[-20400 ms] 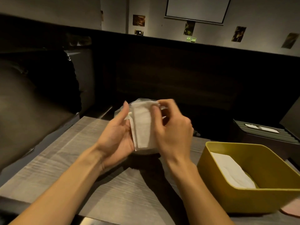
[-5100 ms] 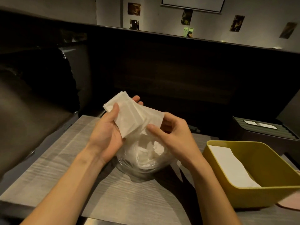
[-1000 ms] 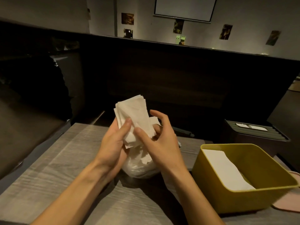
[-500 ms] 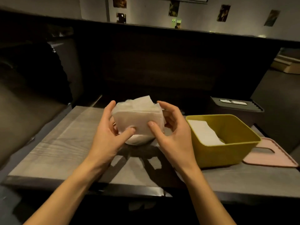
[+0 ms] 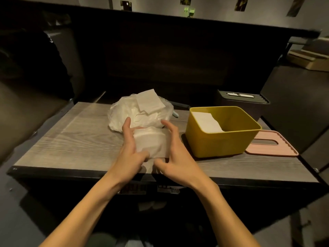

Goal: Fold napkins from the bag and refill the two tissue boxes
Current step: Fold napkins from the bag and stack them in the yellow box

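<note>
A: Start with the table [image 5: 74, 139]. Where did things lie on it?

B: The bag [image 5: 128, 113] sat at twelve o'clock from your hands, loose napkins poking out of its top. The yellow box [image 5: 220, 141] stood at three o'clock, open, a few napkins against its far-left wall, its pink lid [image 5: 270, 150] flat beside it. The dark box [image 5: 242, 102] was behind, at one o'clock.

A: And the stack [image 5: 151, 141]?

B: Between your hands, on or just above the table; I couldn't tell which. Its long axis ran nine to three.

A: My fingers?

B: Your left hand [image 5: 131, 154] cupped the left end, thumb pressed on the front face. Your right hand [image 5: 175, 154] flanked the right end, fingers spread and nearly straight, thumb under the near edge.

A: So the next move?

B: Probably rightward into the yellow box; your right hand was nearer.
</note>
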A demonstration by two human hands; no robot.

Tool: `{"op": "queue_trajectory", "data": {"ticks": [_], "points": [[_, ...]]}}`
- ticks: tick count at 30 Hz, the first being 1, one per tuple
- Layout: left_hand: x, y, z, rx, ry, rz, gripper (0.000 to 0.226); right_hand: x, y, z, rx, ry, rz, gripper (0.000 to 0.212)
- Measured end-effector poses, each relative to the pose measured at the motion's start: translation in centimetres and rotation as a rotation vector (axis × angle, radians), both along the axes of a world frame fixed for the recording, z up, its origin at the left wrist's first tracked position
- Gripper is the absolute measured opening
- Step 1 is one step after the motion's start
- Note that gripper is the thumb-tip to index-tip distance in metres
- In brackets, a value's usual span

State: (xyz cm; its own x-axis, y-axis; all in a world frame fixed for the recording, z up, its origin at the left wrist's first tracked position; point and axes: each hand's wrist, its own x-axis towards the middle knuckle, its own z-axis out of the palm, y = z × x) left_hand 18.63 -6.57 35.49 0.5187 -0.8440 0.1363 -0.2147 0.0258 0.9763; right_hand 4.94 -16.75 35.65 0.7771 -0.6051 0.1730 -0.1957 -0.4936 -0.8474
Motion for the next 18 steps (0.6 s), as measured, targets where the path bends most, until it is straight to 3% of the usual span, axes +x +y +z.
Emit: {"op": "queue_trajectory", "data": {"ticks": [3, 5, 8, 12, 18], "points": [[0.54, -0.06, -0.13, -0.074, 0.005, 0.05, 0.109, -0.02, -0.3, -0.15, 0.041, -0.077, -0.048, 0.104], [1.02, 0.04, -0.32, -0.095, 0.008, 0.064, 0.106, 0.1, -0.34, -0.28, -0.003, -0.028, -0.036, 0.104], [0.71, -0.06, 0.08, -0.069, 0.033, 0.032, 0.086, 0.34, -0.25, -0.68, -0.028, -0.003, -0.034, 0.1], [0.15, -0.28, 0.31, -0.029, -0.026, 0.079, 0.051, 0.01, -0.04, -0.81, -0.065, -0.042, -0.072, 0.08], [0.08, 0.6, 0.05, -0.021, -0.202, 0.087, 0.043, -0.29, -0.07, -0.34, -0.118, -0.093, -0.093, 0.052]]}}
